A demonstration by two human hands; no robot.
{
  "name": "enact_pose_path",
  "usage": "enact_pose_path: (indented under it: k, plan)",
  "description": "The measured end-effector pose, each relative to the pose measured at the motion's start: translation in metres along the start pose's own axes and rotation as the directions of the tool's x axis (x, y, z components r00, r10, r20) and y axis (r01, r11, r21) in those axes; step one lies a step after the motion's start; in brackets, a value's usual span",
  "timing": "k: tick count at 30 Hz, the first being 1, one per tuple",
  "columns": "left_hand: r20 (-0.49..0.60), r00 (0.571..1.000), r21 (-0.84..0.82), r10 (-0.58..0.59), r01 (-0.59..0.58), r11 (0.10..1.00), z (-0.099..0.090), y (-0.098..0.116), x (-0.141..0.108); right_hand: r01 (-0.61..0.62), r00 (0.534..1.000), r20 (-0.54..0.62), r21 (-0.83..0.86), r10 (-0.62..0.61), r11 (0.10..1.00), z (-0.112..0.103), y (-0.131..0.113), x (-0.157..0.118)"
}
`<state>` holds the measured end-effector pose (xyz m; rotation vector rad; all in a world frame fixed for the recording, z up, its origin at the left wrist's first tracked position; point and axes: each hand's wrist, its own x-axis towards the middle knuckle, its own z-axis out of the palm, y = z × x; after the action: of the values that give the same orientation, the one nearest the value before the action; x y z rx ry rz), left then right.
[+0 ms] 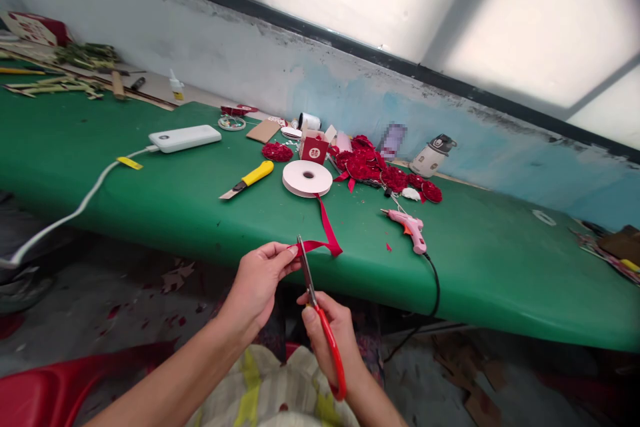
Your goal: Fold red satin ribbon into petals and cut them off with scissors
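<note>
Nearest to the cam., at the bottom centre of the frame, is the person's striped shirt, w/ the two bare forearms coming up on its two sides. The left hand, a bit left of centre, is closed at the fingertips, and it pinches the end of the red ribbon btwn thumb & fingers. The right hand, lower centre, is curled around the red-handled scissors; the blades point up and cross the ribbon just beside the left fingertips. How far the blades are open, I cannot tell. From there the ribbon goes to the right, makes a fold near the table edge, then goes up to the white spool, which lies flat on the green table at the centre of the pic. Left of the spool is a yellow cutter w/ its blade out; further left, a white device w/ a cable. Behind the spool stands a small red box, & to the right of it a pile of red flowers. Right of centre lies a pink glue gun w/ black cord; above it, near the wall, a bottle is seen.
</note>
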<state>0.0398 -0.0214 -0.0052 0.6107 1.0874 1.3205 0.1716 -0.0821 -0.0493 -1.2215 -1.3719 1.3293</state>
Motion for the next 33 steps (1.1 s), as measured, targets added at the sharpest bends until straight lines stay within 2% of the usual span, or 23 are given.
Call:
enact_pose_path:
  k: [18, 26, 30, 33]
  plan:
    - [-0.009, 1.0, 0.003, 0.005, -0.005, 1.0, 0.0, 0.0, 0.001, -0.019, 1.0, -0.019, 0.018, 0.019, 1.0, 0.003, 0.001, 0.002]
    - [0.009, 1.0, -0.059, -0.01, 0.011, 0.998, -0.001, -0.002, 0.005, 0.006, 0.999, -0.035, -0.013, -0.007, 1.0, 0.003, -0.003, 0.002]
    - [-0.008, 0.999, -0.043, -0.044, 0.044, 0.998, -0.005, -0.004, 0.008, -0.008, 0.998, -0.063, -0.03, 0.006, 1.0, -0.003, -0.006, -0.002]
    - [-0.033, 0.998, 0.011, -0.049, 0.049, 0.999, -0.012, -0.007, 0.009, -0.047, 0.99, -0.137, -0.115, 0.031, 0.992, -0.018, -0.008, -0.007]
